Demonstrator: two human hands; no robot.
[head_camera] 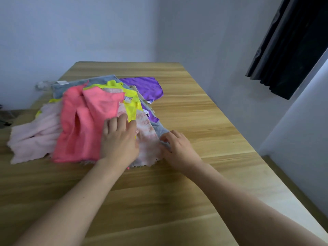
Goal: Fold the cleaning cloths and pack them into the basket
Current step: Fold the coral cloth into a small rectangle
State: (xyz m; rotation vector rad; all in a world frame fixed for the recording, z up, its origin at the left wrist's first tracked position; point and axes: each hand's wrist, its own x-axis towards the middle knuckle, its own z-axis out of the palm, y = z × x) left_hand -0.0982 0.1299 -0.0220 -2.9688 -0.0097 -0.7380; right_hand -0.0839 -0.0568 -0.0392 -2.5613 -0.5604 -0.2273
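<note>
left hand (119, 139): fingers straight, flat on cloth pile (85, 118), touching coral cloth (83, 125) | right hand (177, 146): fingers curled, pinching grey cloth (162, 129) corner just right of left hand | pile under and beyond both hands, on wooden table (195, 112)

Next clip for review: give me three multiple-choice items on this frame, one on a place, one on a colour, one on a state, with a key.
1. Where does the purple cloth lie in the pile?
A far right side
B near left corner
C under the left hand

2. What colour is the cloth that the left hand rests on?
A coral pink
B green
C black

3. What is the right hand doing?
A pinching the grey cloth
B lying flat on bare table
C raised in the air

Key: A, it lies at the far right edge; A, the coral pink cloth lies under its fingers; A, its fingers curl on the cloth's edge.
</note>
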